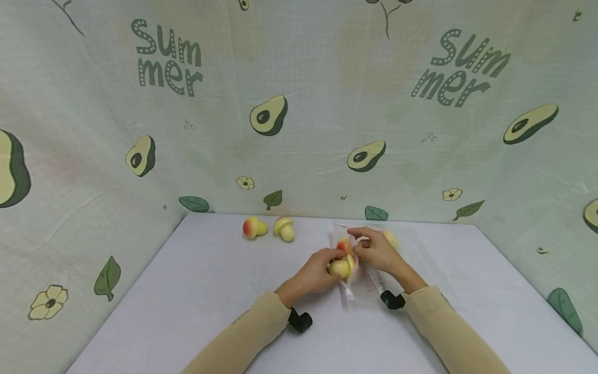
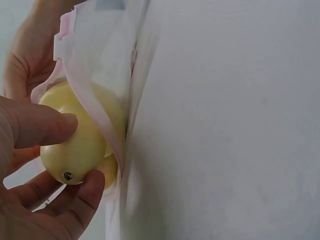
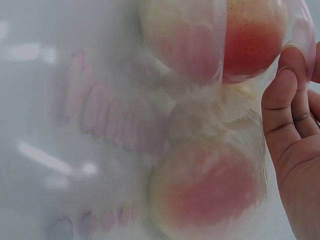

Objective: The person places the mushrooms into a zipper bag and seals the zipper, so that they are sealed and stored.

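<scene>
My left hand (image 1: 321, 271) grips a yellow, mushroom-shaped toy fruit (image 1: 340, 268) at the mouth of a clear plastic bag (image 2: 102, 50) with a pink edge. In the left wrist view, thumb and fingers go round the fruit's smooth end, which bears a small dark spot; the pink edge crosses its far side. My right hand (image 1: 379, 252) pinches the bag's edge, holding it up. A red-cheeked piece (image 3: 255, 42) shows beside those fingers in the right wrist view, and another reddish one (image 3: 207, 185) appears blurred through the plastic. A yellow piece (image 1: 390, 239) lies behind my right hand.
Two similar yellow-and-red pieces, one on the left (image 1: 253, 227) and one beside it (image 1: 284, 228), lie near the back of the white table (image 1: 210, 280). A fabric backdrop (image 1: 317, 124) with avocado prints rises behind and at both sides.
</scene>
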Action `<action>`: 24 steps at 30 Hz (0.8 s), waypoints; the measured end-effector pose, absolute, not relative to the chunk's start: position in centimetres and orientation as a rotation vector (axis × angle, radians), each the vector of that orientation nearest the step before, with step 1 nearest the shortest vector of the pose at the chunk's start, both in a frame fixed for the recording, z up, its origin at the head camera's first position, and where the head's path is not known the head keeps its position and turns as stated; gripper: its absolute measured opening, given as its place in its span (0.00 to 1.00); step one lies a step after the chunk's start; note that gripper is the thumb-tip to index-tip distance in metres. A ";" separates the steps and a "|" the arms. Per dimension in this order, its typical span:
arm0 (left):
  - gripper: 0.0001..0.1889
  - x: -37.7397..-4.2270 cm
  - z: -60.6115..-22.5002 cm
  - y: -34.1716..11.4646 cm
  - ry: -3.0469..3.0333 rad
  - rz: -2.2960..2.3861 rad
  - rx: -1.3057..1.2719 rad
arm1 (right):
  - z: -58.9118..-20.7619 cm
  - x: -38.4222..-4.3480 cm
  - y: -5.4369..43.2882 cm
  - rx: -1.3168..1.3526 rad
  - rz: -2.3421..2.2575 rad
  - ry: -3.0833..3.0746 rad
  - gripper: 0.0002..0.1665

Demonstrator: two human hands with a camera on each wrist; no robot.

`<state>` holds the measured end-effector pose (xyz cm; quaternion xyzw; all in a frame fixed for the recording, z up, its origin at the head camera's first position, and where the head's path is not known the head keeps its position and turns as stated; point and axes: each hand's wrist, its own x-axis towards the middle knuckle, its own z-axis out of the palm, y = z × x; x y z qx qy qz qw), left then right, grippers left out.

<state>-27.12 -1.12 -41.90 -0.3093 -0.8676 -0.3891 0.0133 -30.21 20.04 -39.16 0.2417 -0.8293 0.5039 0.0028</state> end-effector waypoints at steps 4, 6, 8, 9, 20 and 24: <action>0.26 -27.1 -42.0 -1.0 -2.717 -1.207 -0.955 | -39.4 -30.3 20.2 0.746 1.572 -2.600 0.28; 0.25 -27.2 -42.0 -1.0 -2.716 -1.233 -0.951 | -39.4 -30.4 20.2 0.734 1.572 -2.599 0.28; 0.24 -27.4 -42.0 -1.2 -2.708 -1.314 -0.940 | -39.3 -30.4 20.2 0.751 1.579 -2.588 0.28; 0.24 -27.4 -42.0 -1.3 -2.705 -1.367 -0.927 | -39.0 -30.2 20.1 0.747 1.591 -2.589 0.28; 0.15 -28.0 -41.9 -1.9 -2.692 -1.591 -0.775 | -39.3 -30.4 20.1 0.733 1.601 -2.586 0.29; 0.15 -27.9 -42.0 -1.8 -2.685 -1.599 -0.772 | -39.3 -30.4 20.1 0.705 1.598 -2.598 0.28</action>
